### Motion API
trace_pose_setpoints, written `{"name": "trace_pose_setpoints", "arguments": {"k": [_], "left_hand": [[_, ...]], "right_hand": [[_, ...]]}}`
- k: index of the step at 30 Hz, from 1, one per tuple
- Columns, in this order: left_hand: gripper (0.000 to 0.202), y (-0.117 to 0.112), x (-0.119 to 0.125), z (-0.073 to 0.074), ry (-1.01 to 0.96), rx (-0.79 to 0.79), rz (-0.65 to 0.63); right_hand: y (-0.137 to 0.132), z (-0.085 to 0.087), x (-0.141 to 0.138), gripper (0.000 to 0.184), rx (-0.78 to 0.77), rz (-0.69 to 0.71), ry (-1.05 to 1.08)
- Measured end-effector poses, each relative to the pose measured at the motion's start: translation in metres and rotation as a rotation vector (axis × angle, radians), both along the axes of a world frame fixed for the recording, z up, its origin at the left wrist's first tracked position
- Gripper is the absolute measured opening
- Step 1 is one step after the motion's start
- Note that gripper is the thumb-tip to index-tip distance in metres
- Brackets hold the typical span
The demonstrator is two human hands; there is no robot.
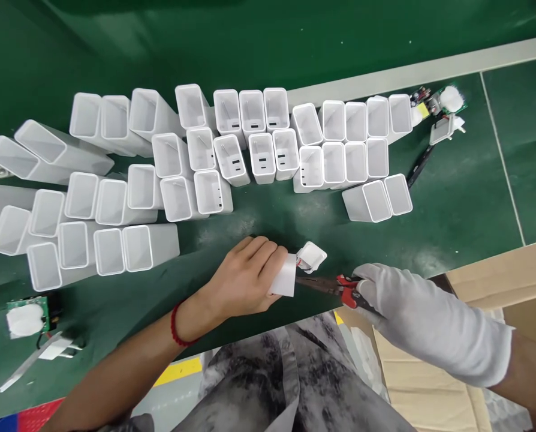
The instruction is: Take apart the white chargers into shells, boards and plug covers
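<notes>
My bare left hand (250, 277) is wrapped round a white plastic housing (285, 277), which lies on its side with its open end facing right. A small white end cap (312, 257) hangs beside that end on thin red and dark wires. My right hand (396, 294), in a white glove, grips red-handled long-nose pliers (349, 291). The pliers' jaws point left and reach the housing's open end. Whether the tips touch anything inside is hidden from me.
Several rows of open white housings (229, 114) stand along the green bench (466, 198). A circuit board with white filler (25, 320) and a plug cap (54, 348) lie at left. More boards (451, 99) and a black pen-like tool (419, 165) sit at right. Cardboard (430, 372) lies below.
</notes>
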State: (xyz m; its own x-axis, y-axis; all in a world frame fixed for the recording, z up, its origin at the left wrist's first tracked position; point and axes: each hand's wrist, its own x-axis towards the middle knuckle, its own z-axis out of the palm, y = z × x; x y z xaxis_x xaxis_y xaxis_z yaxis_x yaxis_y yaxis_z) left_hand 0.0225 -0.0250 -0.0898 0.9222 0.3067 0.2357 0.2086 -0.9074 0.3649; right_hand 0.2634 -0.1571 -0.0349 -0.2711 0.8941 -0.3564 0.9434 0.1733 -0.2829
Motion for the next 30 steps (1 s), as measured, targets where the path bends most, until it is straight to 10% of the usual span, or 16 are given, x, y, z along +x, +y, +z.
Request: {"name": "trace_pose_setpoints", "arguments": {"k": [30], "left_hand": [[0.031,0.0,0.006,-0.004,0.02,-0.068,-0.026]], "right_hand": [[0.009,0.005,0.018,0.016,-0.283,-0.003,0.03]]}}
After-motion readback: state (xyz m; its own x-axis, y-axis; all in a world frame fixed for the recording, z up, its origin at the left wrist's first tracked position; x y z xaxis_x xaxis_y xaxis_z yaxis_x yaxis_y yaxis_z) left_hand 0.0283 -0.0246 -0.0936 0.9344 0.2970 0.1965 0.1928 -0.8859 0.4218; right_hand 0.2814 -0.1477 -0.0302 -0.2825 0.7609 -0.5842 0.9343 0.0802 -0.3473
